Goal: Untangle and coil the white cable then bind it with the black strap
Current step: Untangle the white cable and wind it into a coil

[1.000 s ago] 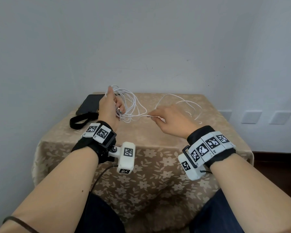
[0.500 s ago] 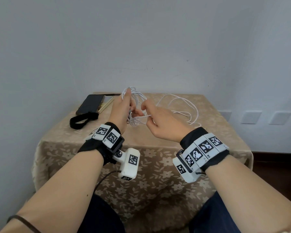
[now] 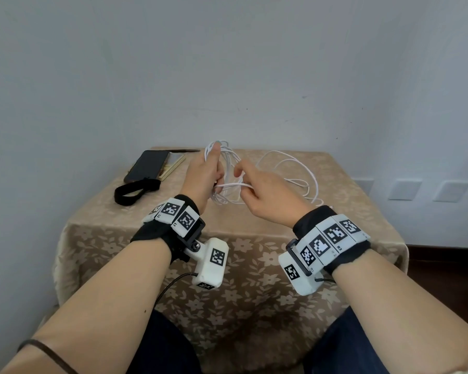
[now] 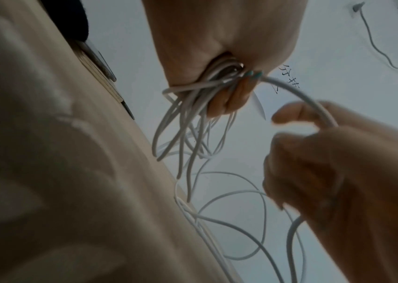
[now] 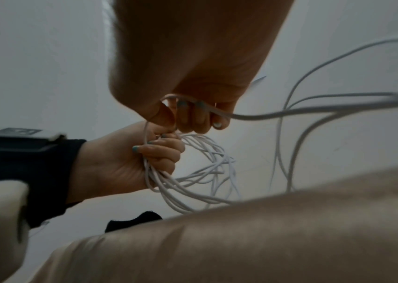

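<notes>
My left hand (image 3: pixel 204 174) is raised above the table and grips a bundle of several loops of the white cable (image 3: pixel 229 168); the loops hang from its fist (image 4: pixel 219 76) in the left wrist view. Close beside it, my right hand (image 3: pixel 257 184) holds one strand of the same cable (image 5: pixel 217 113) with curled fingers. The loose rest of the cable (image 3: pixel 295 168) lies in wide loops on the table to the right. The black strap (image 3: pixel 134 190) lies flat on the cloth at the left, apart from both hands.
A black phone (image 3: pixel 146 166) rests on a thin book (image 3: pixel 173 166) at the table's back left corner, behind the strap. The table (image 3: pixel 254 265) has a beige floral cloth and stands against a white wall. My knees are under its front edge.
My right hand has moved left, up to my left hand, bringing a strand with it. My left hand has risen and shifted right, and the loop bundle is now tighter.
</notes>
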